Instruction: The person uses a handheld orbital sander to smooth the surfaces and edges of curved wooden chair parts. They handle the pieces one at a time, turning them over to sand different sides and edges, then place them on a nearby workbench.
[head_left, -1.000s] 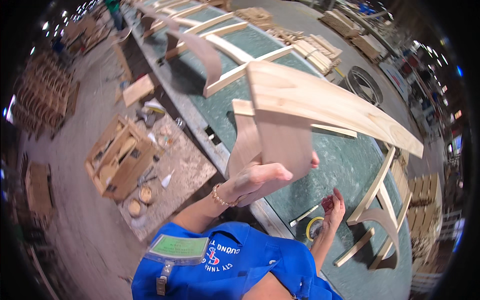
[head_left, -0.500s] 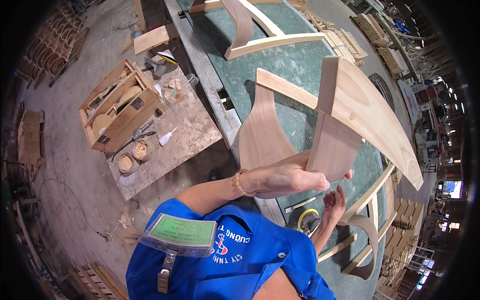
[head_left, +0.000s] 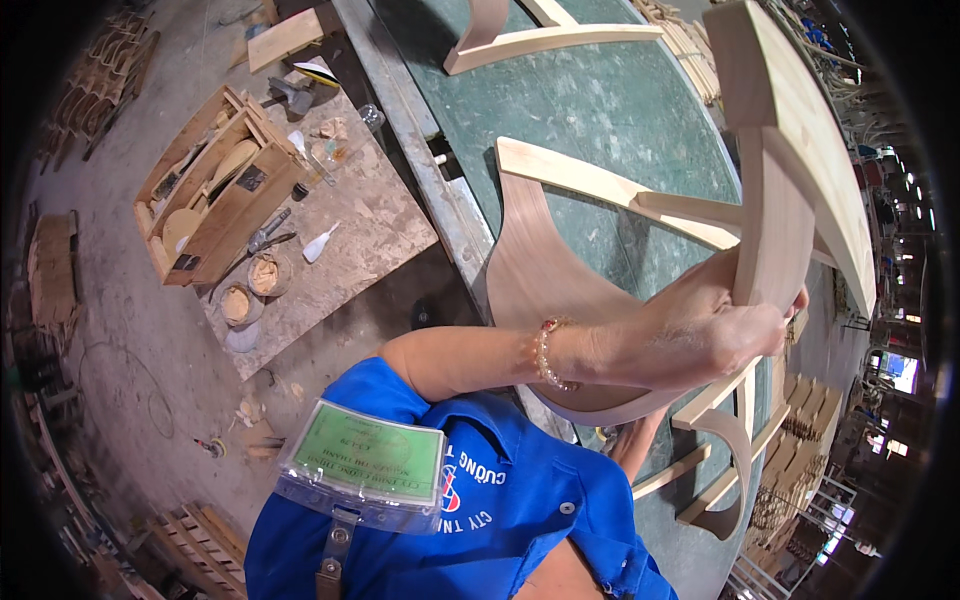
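Observation:
My left hand (head_left: 700, 335), a beaded bracelet at its wrist, is closed around a brown upright of a wooden chair frame (head_left: 560, 265). This frame has a broad, curved brown panel and pale rails, and it is tilted up over the green-topped table (head_left: 620, 105). A wide pale curved piece (head_left: 825, 150) at its right end rises close to the view. Below the panel's lower edge shows my right forearm (head_left: 637, 445). The panel hides my right hand and its fingers.
Another frame (head_left: 560, 45) lies at the table's far end, and a further one (head_left: 715, 490) at the lower right. To the left, a low board (head_left: 370, 235) bears a wooden toolbox (head_left: 230, 190), two round pots (head_left: 265, 275) and a white squeeze bottle (head_left: 320, 243). Stacked wood (head_left: 805, 425) stands at right.
My left hand has moved right with the chair frame, whose upright end has swung up and right. My right hand, visible earlier with fingers spread, is now behind the panel.

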